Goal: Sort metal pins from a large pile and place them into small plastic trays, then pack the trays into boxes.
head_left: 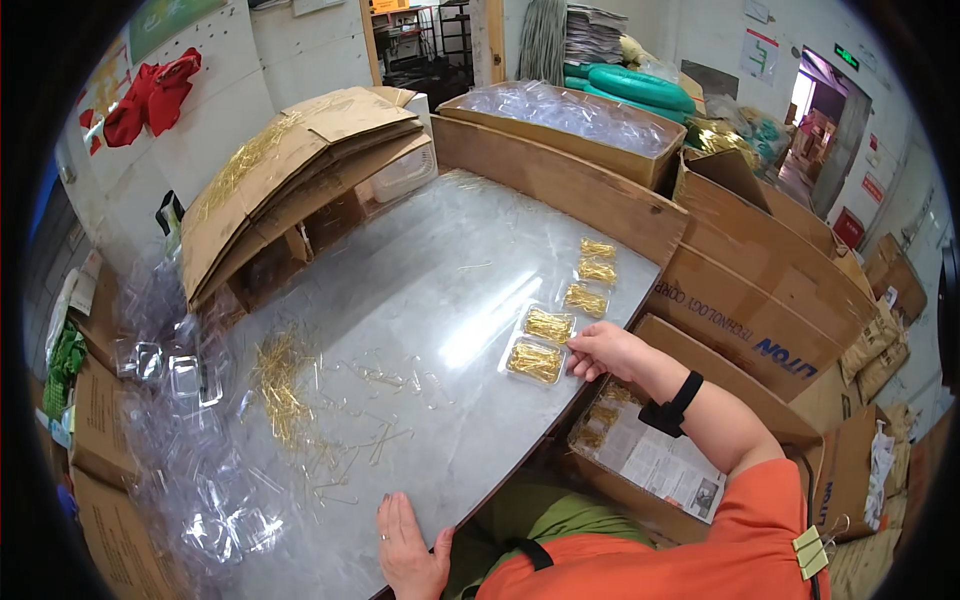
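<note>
My right hand reaches across to the table's right edge, its thumb and fingers closed on the edge of a clear plastic pack filled with gold wire hooks. A second open pack of hooks lies right beside it, nearer to me. Farther up the same edge, smaller-looking packs of hooks stand in a row. My left hand rests on the near edge of the grey table, fingers stretched out and holding nothing. A loose pile of gold hooks spreads over the table's left part, with scattered hooks beside it.
Clear plastic shells heap along the table's left side. Cardboard layers form a shelf at the far left. A box of clear plastic pieces stands behind a wooden board. An open carton holding packs and printed paper sits below my right arm.
</note>
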A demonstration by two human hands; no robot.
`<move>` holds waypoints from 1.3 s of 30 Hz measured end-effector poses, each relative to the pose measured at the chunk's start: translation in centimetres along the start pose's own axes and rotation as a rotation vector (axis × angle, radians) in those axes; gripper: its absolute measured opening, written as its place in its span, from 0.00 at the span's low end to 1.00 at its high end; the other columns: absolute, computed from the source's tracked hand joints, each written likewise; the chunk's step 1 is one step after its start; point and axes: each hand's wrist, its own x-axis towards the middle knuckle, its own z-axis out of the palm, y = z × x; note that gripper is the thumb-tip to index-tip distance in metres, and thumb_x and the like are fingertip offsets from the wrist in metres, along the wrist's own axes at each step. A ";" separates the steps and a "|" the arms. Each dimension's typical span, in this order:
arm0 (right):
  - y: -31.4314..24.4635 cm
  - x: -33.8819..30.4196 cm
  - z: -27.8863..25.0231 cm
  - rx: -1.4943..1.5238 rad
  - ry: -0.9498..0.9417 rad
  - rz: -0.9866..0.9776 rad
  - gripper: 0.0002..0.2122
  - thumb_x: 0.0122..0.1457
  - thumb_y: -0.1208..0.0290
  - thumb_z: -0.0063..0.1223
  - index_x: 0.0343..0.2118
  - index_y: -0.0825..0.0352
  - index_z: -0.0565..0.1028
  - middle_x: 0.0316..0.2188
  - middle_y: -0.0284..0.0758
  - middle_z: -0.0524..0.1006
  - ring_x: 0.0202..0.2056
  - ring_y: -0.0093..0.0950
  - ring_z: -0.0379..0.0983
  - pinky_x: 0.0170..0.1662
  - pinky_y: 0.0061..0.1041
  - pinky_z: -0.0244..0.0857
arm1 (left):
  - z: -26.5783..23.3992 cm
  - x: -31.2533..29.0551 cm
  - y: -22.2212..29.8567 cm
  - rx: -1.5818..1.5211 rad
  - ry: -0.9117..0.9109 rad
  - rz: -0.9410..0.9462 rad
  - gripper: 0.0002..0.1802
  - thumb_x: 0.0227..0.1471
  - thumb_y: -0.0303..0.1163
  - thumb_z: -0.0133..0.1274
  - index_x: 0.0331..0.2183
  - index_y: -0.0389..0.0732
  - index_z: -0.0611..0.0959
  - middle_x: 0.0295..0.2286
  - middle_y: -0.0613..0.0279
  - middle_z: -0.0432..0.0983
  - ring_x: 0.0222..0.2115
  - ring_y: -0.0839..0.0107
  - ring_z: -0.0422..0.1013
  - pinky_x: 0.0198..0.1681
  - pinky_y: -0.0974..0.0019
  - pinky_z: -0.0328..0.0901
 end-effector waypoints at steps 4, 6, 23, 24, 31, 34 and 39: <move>-1.1 -0.1 0.6 -0.015 -0.055 0.054 0.11 0.69 0.68 0.50 0.40 0.74 0.74 0.30 0.38 0.79 0.25 0.24 0.79 0.26 0.22 0.77 | 0.0 0.1 0.2 -0.006 0.017 -0.010 0.42 0.58 0.51 0.56 0.61 0.27 0.66 0.56 0.36 0.68 0.58 0.37 0.63 0.60 0.45 0.60; -1.0 -0.1 0.5 -0.019 -0.111 0.065 0.11 0.70 0.68 0.50 0.40 0.74 0.73 0.30 0.37 0.78 0.26 0.25 0.79 0.27 0.22 0.77 | -0.1 0.1 0.5 0.000 0.023 -0.007 0.43 0.57 0.51 0.57 0.61 0.27 0.67 0.56 0.36 0.68 0.58 0.37 0.63 0.60 0.45 0.61; 3.7 -4.2 -1.8 0.120 -0.151 -0.084 0.10 0.72 0.65 0.46 0.39 0.67 0.71 0.31 0.31 0.77 0.30 0.22 0.78 0.32 0.22 0.76 | 0.3 0.1 0.5 0.054 0.016 0.002 0.40 0.57 0.45 0.58 0.61 0.28 0.67 0.57 0.36 0.67 0.59 0.38 0.63 0.61 0.47 0.59; 4.2 -4.7 -2.4 0.132 -0.163 -0.101 0.10 0.72 0.64 0.46 0.39 0.66 0.71 0.31 0.31 0.77 0.30 0.22 0.78 0.32 0.22 0.76 | 0.3 0.2 0.6 0.061 0.009 0.003 0.40 0.57 0.45 0.58 0.61 0.28 0.67 0.57 0.36 0.67 0.59 0.38 0.62 0.62 0.47 0.59; 9.4 -8.9 -7.1 0.209 -0.143 -0.148 0.09 0.72 0.64 0.47 0.37 0.64 0.70 0.31 0.31 0.78 0.30 0.21 0.78 0.34 0.22 0.75 | 0.3 0.3 1.1 0.079 -0.021 -0.044 0.38 0.59 0.46 0.55 0.61 0.30 0.67 0.59 0.37 0.65 0.60 0.38 0.61 0.63 0.48 0.57; 13.6 -10.3 -10.0 0.210 -0.100 -0.145 0.09 0.72 0.64 0.47 0.37 0.64 0.70 0.31 0.30 0.78 0.31 0.21 0.78 0.34 0.22 0.74 | 0.4 0.3 1.2 0.107 -0.031 -0.041 0.37 0.61 0.46 0.53 0.62 0.30 0.67 0.59 0.37 0.65 0.60 0.39 0.61 0.63 0.48 0.56; 25.5 -9.4 -13.0 0.230 -0.014 -0.027 0.08 0.72 0.65 0.46 0.37 0.63 0.70 0.31 0.30 0.77 0.31 0.21 0.78 0.33 0.20 0.72 | 0.5 0.5 1.1 0.137 -0.034 -0.022 0.35 0.64 0.46 0.49 0.61 0.29 0.67 0.59 0.37 0.65 0.60 0.39 0.62 0.63 0.48 0.56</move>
